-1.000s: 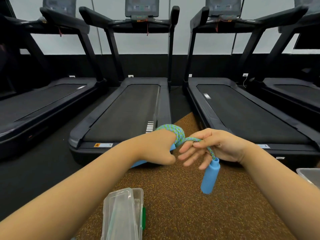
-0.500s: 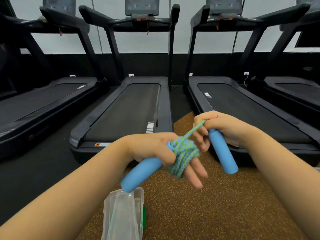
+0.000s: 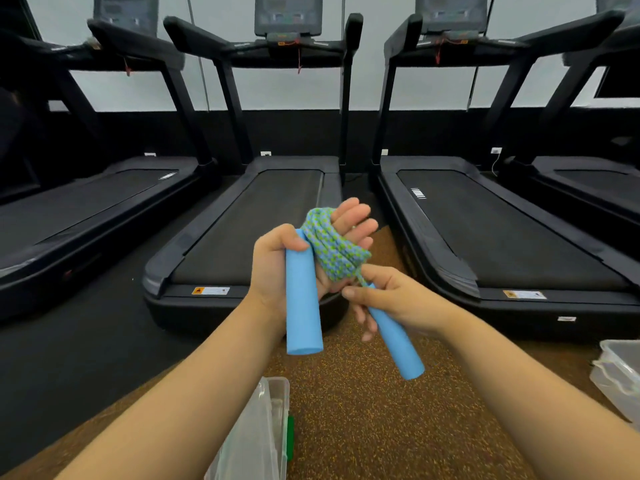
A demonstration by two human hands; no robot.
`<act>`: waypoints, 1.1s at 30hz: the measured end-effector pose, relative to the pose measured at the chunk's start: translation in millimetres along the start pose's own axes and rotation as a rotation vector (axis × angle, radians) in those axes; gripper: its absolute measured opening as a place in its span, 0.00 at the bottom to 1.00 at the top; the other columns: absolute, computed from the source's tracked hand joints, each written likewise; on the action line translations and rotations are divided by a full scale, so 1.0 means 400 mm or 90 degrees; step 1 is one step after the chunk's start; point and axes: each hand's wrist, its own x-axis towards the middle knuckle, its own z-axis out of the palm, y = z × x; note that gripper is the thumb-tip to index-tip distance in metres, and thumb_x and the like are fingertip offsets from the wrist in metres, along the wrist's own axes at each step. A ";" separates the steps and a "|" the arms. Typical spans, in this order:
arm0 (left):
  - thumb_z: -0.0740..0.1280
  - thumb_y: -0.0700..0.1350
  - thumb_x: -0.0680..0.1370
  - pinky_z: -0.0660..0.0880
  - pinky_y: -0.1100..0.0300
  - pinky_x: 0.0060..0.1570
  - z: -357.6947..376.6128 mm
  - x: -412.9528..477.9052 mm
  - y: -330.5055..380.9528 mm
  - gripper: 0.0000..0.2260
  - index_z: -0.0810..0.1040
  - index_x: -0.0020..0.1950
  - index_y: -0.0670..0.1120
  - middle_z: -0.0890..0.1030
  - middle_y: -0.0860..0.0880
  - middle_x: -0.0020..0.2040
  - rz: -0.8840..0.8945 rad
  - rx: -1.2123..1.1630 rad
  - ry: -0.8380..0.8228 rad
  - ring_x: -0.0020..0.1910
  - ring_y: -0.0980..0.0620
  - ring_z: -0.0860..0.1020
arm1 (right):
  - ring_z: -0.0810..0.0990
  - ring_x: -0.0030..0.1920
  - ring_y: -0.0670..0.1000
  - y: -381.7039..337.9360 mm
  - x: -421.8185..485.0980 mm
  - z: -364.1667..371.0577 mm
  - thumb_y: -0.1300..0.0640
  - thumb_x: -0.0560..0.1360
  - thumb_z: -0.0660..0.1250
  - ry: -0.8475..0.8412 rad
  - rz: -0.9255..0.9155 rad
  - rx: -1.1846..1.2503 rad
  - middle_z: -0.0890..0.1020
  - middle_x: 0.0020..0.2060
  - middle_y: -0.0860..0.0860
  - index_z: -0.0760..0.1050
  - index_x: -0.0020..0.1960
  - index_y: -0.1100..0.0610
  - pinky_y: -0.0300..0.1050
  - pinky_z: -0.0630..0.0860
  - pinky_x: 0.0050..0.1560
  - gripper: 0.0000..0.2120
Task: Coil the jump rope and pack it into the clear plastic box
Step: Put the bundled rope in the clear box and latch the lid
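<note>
A jump rope (image 3: 330, 249) of blue-green braided cord is wound several times around the fingers of my left hand (image 3: 277, 268), palm turned up. That hand's thumb pins one blue foam handle (image 3: 302, 306), which hangs down. My right hand (image 3: 388, 299) grips the other blue handle (image 3: 394, 341) near its top, just below the coil, the handle pointing down and right. A clear plastic box (image 3: 258, 434) with a green latch lies on the floor below my left forearm.
Brown speckled rubber floor (image 3: 363, 420) lies under my arms. A row of black treadmills (image 3: 242, 237) stands close ahead. Another clear plastic container (image 3: 620, 372) sits at the right edge.
My left hand has turned palm up and lifted, its handle now hanging down. My right hand dropped from above the coil to below it, bringing its handle under the coil.
</note>
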 end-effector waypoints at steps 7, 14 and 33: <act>0.50 0.42 0.67 0.66 0.47 0.67 -0.017 0.009 -0.007 0.29 0.75 0.62 0.33 0.78 0.39 0.63 0.149 0.012 0.180 0.63 0.45 0.77 | 0.73 0.22 0.47 0.032 0.006 0.046 0.62 0.78 0.62 0.095 0.005 -0.035 0.74 0.26 0.51 0.77 0.42 0.51 0.41 0.78 0.25 0.10; 0.54 0.42 0.66 0.64 0.47 0.70 -0.065 0.007 -0.023 0.35 0.58 0.72 0.32 0.67 0.35 0.71 0.236 -0.079 0.221 0.72 0.40 0.66 | 0.73 0.23 0.48 0.034 0.002 0.070 0.62 0.76 0.63 0.154 0.060 -0.233 0.77 0.30 0.52 0.72 0.39 0.47 0.39 0.74 0.22 0.12; 0.59 0.53 0.79 0.72 0.54 0.62 -0.097 -0.009 -0.033 0.24 0.68 0.67 0.36 0.80 0.41 0.58 0.141 0.217 0.501 0.59 0.47 0.79 | 0.76 0.49 0.58 -0.088 -0.060 0.122 0.51 0.73 0.67 0.160 0.060 -0.876 0.71 0.53 0.51 0.69 0.57 0.54 0.49 0.71 0.46 0.15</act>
